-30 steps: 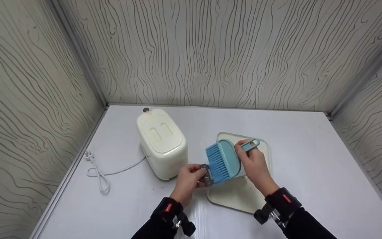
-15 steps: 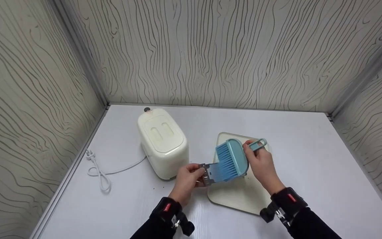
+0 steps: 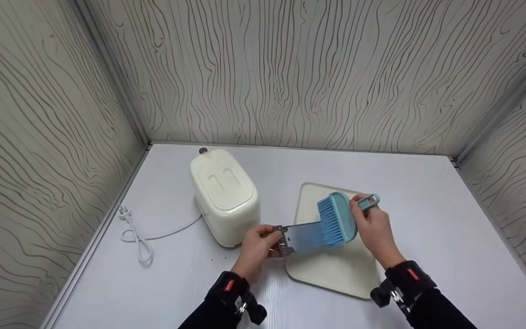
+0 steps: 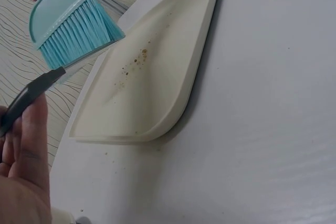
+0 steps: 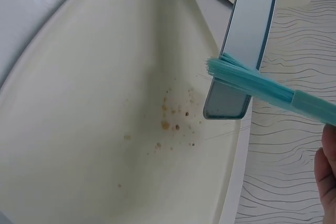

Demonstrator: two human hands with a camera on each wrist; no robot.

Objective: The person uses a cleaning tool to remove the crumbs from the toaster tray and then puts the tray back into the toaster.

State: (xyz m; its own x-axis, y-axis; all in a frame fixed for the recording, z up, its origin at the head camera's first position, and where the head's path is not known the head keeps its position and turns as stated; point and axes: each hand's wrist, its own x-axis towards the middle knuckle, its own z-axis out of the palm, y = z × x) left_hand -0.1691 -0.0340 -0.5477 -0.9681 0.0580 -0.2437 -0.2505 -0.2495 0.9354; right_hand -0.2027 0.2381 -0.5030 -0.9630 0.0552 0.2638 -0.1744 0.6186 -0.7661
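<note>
My left hand (image 3: 255, 251) pinches a crumb tray (image 3: 303, 236) by its dark end, holding the shiny metal plate out over a cream serving tray (image 3: 336, 275). A light-blue hand brush (image 3: 346, 216) is gripped near its looped handle by my right hand (image 3: 373, 230). Its bristles lie across the far end of the crumb tray. In the right wrist view the bristles (image 5: 252, 81) overlap the metal close to its rounded end. Brown crumbs (image 5: 177, 126) are scattered on the serving tray below.
A cream toaster (image 3: 226, 192) with a lid on top stands left of the serving tray. Its white power cord (image 3: 140, 242) and plug lie looped on the table (image 3: 171, 283) farther left. A few dark specks dot the table by the toaster. Patterned panels (image 3: 281, 73) rise around it.
My right hand has drawn the brush rightward along the crumb tray toward its far end, baring more of the metal. My left hand keeps nearly the same place.
</note>
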